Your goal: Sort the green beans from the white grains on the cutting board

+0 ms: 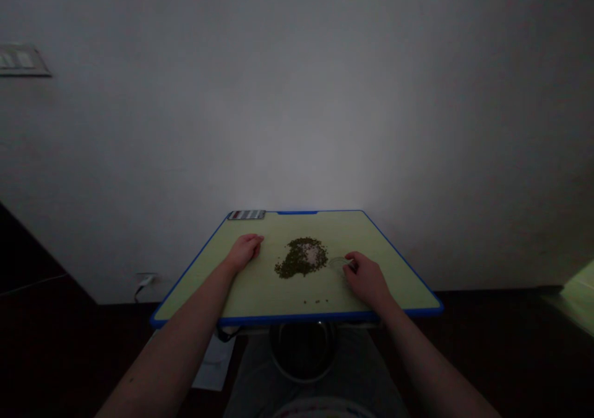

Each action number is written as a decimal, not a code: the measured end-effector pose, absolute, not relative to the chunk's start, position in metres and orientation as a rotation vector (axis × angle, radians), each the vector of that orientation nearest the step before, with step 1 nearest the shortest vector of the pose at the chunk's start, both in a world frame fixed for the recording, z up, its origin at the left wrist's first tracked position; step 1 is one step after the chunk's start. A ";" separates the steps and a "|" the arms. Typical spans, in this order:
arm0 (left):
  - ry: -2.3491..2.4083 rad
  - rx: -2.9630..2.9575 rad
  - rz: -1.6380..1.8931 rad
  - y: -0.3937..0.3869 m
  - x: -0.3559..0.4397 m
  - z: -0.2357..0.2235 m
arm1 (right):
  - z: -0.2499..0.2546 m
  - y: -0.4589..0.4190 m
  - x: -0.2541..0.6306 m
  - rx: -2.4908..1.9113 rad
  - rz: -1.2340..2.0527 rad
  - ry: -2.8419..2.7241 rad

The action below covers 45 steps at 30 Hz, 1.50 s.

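Observation:
A pale green table (260, 294) with a blue rim stands against a white wall. A heap of small dark green beans (299, 258) mixed with pale grains lies at its middle. My left hand (244, 251) rests on the tabletop left of the heap, fingers curled loosely, holding nothing that shows. My right hand (364, 276) lies right of the heap, its fingers pinched at the edge of a small clear dish (338, 262). A few stray beans (315, 301) lie near the front edge.
A small striped strip (246, 214) lies at the table's back left corner. A round bowl (301, 350) sits below the front edge, at my lap. White paper (213, 362) lies on the dark floor at left. A wall socket (146, 279) is low on the wall.

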State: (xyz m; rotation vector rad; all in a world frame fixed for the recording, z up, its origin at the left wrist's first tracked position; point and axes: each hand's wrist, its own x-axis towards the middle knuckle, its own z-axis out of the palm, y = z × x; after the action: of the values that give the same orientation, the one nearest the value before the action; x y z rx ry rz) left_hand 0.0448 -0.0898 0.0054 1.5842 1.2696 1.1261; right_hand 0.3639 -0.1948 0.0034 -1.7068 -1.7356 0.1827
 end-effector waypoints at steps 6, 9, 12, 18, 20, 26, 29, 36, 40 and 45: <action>1.298 1.628 1.134 -0.086 0.042 0.000 | 0.003 -0.187 0.373 -1.787 0.112 -1.680; 1.299 1.631 1.130 -0.085 0.041 -0.001 | 0.005 -0.185 0.370 -1.765 0.105 -1.698; 1.296 1.623 1.127 -0.085 0.042 0.000 | 0.006 -0.181 0.365 -1.751 0.094 -1.730; 1.286 1.589 1.129 -0.091 0.046 0.005 | 0.005 -0.175 0.368 -1.763 0.080 -1.704; 1.290 1.574 1.139 -0.092 0.046 0.007 | 0.006 -0.175 0.378 -1.751 0.109 -1.671; 1.299 1.612 1.116 -0.096 0.046 0.010 | 0.007 -0.177 0.414 -1.483 0.336 -1.819; 1.308 1.607 1.118 -0.097 0.047 0.012 | 0.006 -0.177 0.419 -1.395 0.438 -1.952; 1.310 1.583 1.132 -0.097 0.049 0.013 | 0.004 -0.156 0.408 -1.447 0.281 -1.967; 1.324 1.593 1.125 -0.093 0.046 0.008 | 0.003 -0.152 0.407 -1.432 0.263 -1.955; 1.310 1.601 1.123 -0.090 0.044 0.006 | 0.001 -0.168 0.398 -1.425 0.366 -1.908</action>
State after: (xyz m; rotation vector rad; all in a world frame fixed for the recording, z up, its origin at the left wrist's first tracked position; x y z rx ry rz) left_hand 0.0438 -0.0903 0.0055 1.6013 1.3097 1.1231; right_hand 0.3984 -0.1681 0.0007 -1.4253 -1.9077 0.3660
